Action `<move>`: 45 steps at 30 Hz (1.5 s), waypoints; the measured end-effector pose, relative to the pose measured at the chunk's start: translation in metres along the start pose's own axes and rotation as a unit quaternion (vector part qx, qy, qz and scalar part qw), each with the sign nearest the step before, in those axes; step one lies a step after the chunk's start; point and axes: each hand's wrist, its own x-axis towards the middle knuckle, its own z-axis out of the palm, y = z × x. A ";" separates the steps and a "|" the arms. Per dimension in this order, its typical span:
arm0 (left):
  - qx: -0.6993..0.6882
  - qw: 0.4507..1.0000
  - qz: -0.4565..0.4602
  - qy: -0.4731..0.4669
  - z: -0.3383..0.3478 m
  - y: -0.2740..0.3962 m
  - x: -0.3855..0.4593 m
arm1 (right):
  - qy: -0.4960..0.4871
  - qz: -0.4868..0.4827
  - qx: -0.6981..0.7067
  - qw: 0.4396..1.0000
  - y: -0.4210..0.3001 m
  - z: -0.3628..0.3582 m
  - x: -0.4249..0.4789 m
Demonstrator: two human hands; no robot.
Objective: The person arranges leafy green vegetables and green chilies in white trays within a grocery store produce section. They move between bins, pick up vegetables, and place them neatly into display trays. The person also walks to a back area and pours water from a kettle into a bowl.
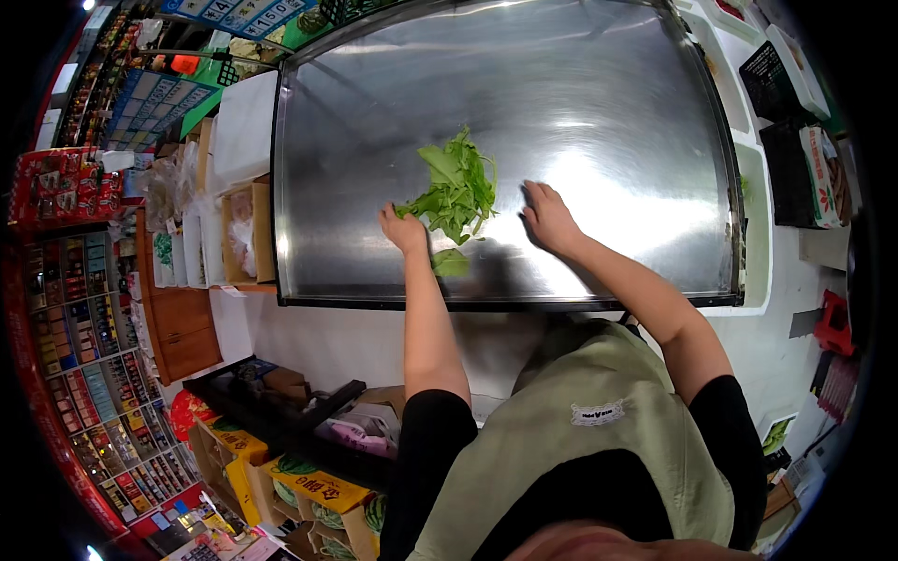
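A loose bunch of leafy greens (456, 186) lies on a steel tabletop (337, 140). At the bunch's lower left end is my left hand (403, 230), its fingers curled around some of the leaves. One separate leaf (450, 262) rests on the steel just right of my left wrist. To the right of the bunch, my right hand (551, 216) hovers over or touches the metal; which one I cannot tell. It holds nothing, and its fingers are slightly apart.
A raised dark rim (505, 306) borders the tabletop. White foam boxes (754, 231) line its right side. An open cardboard box (247, 231) and a white foam box (245, 130) stand at the left. Cartons of watermelons (326, 515) are behind me, lower left, near packed shelves (105, 379).
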 end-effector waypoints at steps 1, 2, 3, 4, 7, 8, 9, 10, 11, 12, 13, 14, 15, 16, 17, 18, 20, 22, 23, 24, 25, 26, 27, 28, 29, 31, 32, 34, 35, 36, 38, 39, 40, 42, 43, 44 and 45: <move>-0.021 0.999 0.040 -0.003 0.004 0.003 0.000 | 0.007 -0.017 0.000 1.000 -0.002 0.005 0.018; -0.042 0.996 0.080 -0.004 0.007 0.005 0.001 | 0.032 -0.031 -0.018 0.999 -0.001 0.013 0.033; -0.088 0.990 0.093 -0.051 0.008 0.014 0.002 | 0.059 -0.044 -0.038 0.997 0.004 0.021 0.050; -0.131 0.982 0.103 -0.094 0.003 0.021 0.002 | 0.075 -0.044 -0.062 0.994 0.006 0.030 0.068; -0.168 0.959 0.115 -0.200 -0.005 0.018 -0.004 | 0.082 -0.085 -0.122 0.985 0.001 0.052 0.116; -0.166 0.952 0.125 -0.224 -0.010 0.019 -0.009 | 0.064 -0.120 -0.138 0.981 -0.001 0.053 0.129; -0.161 0.945 0.138 -0.249 -0.020 0.024 -0.015 | 0.046 -0.153 -0.151 0.976 -0.006 0.055 0.141; -0.169 0.941 0.142 -0.256 -0.030 0.027 -0.023 | 0.002 -0.212 -0.190 0.959 -0.013 0.055 0.152; -0.138 0.942 0.166 -0.257 -0.038 0.025 -0.028 | -0.044 -0.273 -0.224 0.935 -0.024 0.056 0.163; -0.109 0.940 0.190 -0.262 -0.043 0.022 -0.035 | -0.091 -0.327 -0.259 0.904 -0.032 0.058 0.169; -0.078 0.938 0.211 -0.264 -0.047 0.016 -0.041 | -0.166 -0.325 -0.258 0.894 -0.044 0.059 0.174; -0.049 0.929 0.249 -0.269 -0.045 0.001 -0.045 | -0.241 -0.321 -0.257 0.879 -0.056 0.060 0.179; -0.004 0.926 0.258 -0.277 -0.050 0.001 -0.050 | -0.310 -0.313 -0.255 0.861 -0.062 0.062 0.184; 0.041 0.920 0.266 -0.284 -0.054 0.004 -0.056 | -0.390 -0.269 -0.285 0.833 -0.061 0.066 0.193; 0.085 0.912 0.275 -0.292 -0.054 0.007 -0.060 | -0.417 -0.262 -0.293 0.819 -0.058 0.063 0.195; 0.122 0.908 0.283 -0.282 -0.052 0.011 -0.062 | -0.446 -0.260 -0.302 0.801 -0.058 0.057 0.198; 0.119 0.916 0.260 -0.281 -0.054 0.017 -0.067 | -0.485 -0.262 -0.333 0.765 -0.055 0.055 0.195; 0.077 0.931 0.242 -0.261 -0.050 0.025 -0.071 | -0.449 -0.294 -0.398 0.744 -0.049 0.053 0.180; 0.042 0.941 0.235 -0.242 -0.043 0.024 -0.072 | -0.431 -0.310 -0.429 0.731 -0.046 0.052 0.171; 0.005 0.949 0.226 -0.221 -0.036 0.024 -0.072 | -0.358 -0.357 -0.407 0.761 -0.042 0.048 0.161; -0.021 0.955 0.216 -0.202 -0.026 0.022 -0.071 | -0.348 -0.358 -0.387 0.775 -0.037 0.047 0.160; -0.046 0.960 0.207 -0.182 -0.015 0.021 -0.069 | -0.338 -0.359 -0.366 0.790 -0.032 0.048 0.159; -0.072 0.964 0.197 -0.164 -0.007 0.023 -0.067 | -0.328 -0.357 -0.344 0.804 -0.026 0.048 0.157; -0.076 0.969 0.184 -0.148 -0.002 0.025 -0.066 | -0.308 -0.350 -0.315 0.827 -0.019 0.048 0.153; -0.089 0.972 0.178 -0.124 0.005 0.026 -0.066 | -0.287 -0.343 -0.286 0.848 -0.013 0.048 0.147; -0.114 0.976 0.167 -0.076 0.019 0.028 -0.067 | -0.249 -0.316 -0.247 0.882 -0.011 0.051 0.134; -0.129 0.976 0.166 -0.050 0.024 0.029 -0.070 | -0.233 -0.298 -0.237 0.895 -0.012 0.053 0.124; -0.164 0.972 0.166 0.001 0.029 0.046 -0.074 | -0.188 -0.254 -0.213 0.924 -0.011 0.060 0.102; -0.282 0.955 0.085 -0.033 0.037 0.051 -0.078 | -0.169 -0.243 -0.208 0.932 -0.010 0.065 0.093; -0.393 0.917 0.002 -0.065 0.047 0.054 -0.081 | -0.149 -0.202 -0.180 0.951 -0.016 0.067 0.083; -0.537 0.825 -0.127 -0.121 0.041 0.071 -0.082 | -0.114 -0.122 -0.113 0.979 -0.018 0.073 0.068; -0.588 0.784 -0.151 -0.128 0.038 0.075 -0.083 | -0.105 -0.098 -0.092 0.985 -0.020 0.073 0.064; -0.637 0.739 -0.174 -0.135 0.036 0.078 -0.086 | -0.095 -0.074 -0.072 0.990 -0.022 0.072 0.061; -0.703 0.664 -0.202 -0.153 0.022 0.091 -0.091 | -0.092 -0.016 -0.049 0.994 -0.029 0.069 0.054; -0.700 0.664 -0.212 -0.156 0.017 0.095 -0.095 | -0.082 -0.004 -0.046 0.996 -0.037 0.067 0.049; -0.697 0.663 -0.221 -0.159 0.015 0.098 -0.099 | -0.073 0.008 -0.044 0.996 -0.045 0.065 0.044; -0.694 0.662 -0.229 -0.163 0.013 0.102 -0.102 | -0.063 0.020 -0.041 0.997 -0.049 0.064 0.040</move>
